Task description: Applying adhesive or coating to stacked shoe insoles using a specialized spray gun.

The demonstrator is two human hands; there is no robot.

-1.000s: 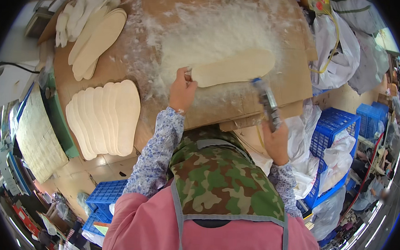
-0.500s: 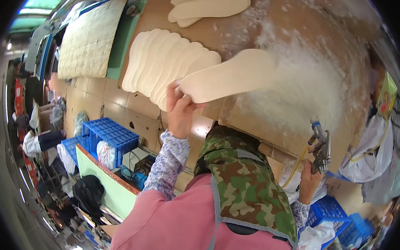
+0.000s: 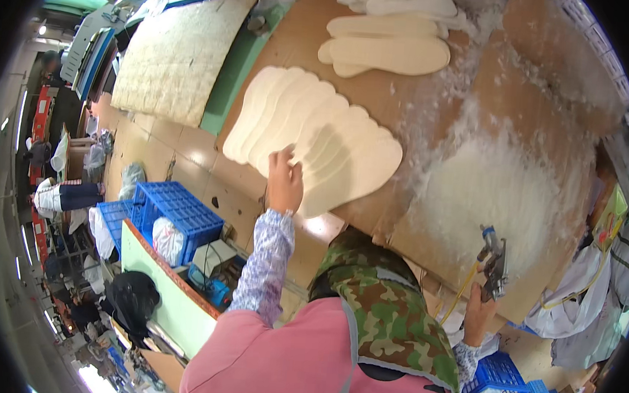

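Cream-coloured shoe insoles (image 3: 298,113) lie overlapped in a fan on the brown worktable (image 3: 378,103). The rightmost one lies flat, its wide end to the right. My left hand (image 3: 284,184) hovers at the near edge of the fan, fingers slightly bent and apart, holding nothing. A shadow falls across the insoles in front of it. In my right hand (image 3: 479,307) is a metal spray gun (image 3: 495,265) with a blue nozzle end, pointing away over the table. A yellow hose (image 3: 459,299) runs down from the gun.
More insoles (image 3: 392,50) lie in loose piles at the far side. Whitish residue (image 3: 488,185) coats the table's right part. A stained pale board (image 3: 179,55) rests on a green surface at left. Blue crates (image 3: 176,217) stand on the floor at left, another blue crate (image 3: 494,377) at lower right.
The insole that my left hand held out to the right now lies at the right end of the fan, let go. My right hand with the spray gun has moved slightly nearer and left.
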